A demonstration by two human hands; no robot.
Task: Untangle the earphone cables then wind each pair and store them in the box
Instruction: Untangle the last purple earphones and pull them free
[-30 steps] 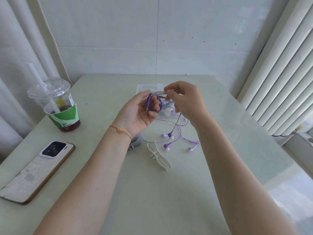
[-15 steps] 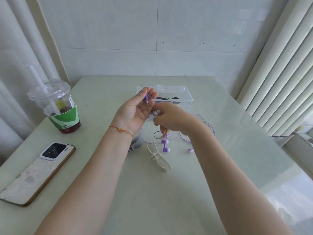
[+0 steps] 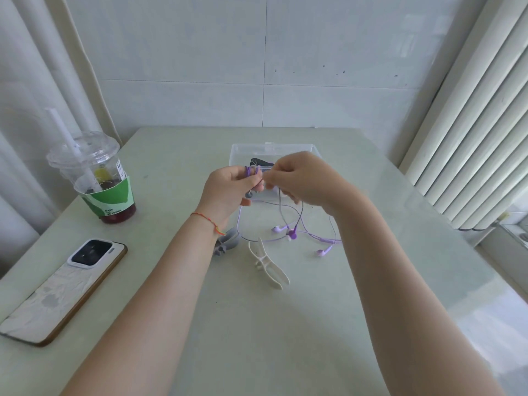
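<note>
Hands meet above the middle of the table (image 3: 285, 324) in the head view. The left hand (image 3: 228, 190) is raised with its fingers (image 3: 251, 174) curled round a small coil of purple earphone cable (image 3: 253, 170) wound on them. The right hand (image 3: 303, 178) is just beside it, fingers pinched together on the cable where it leaves the coil. From the two hands the loose cable hangs down to the table, a dark strand and a pale purple strand crossing each other. Three earbuds (image 3: 292, 234) lie on the table below the right wrist, two close together, one further right. Behind the hands stands the clear plastic box (image 3: 237, 151), lid off, with something dark inside; what it is I cannot tell. A grey cable winder (image 3: 228, 242) lies partly hidden under the left wrist, and a white cable winder (image 3: 268, 265) lies just beside it, nearer the camera. At the left edge of the table are a plastic drink cup (image 3: 97, 178) with a straw and green sleeve, and a phone (image 3: 63, 290) lying face down.
</note>
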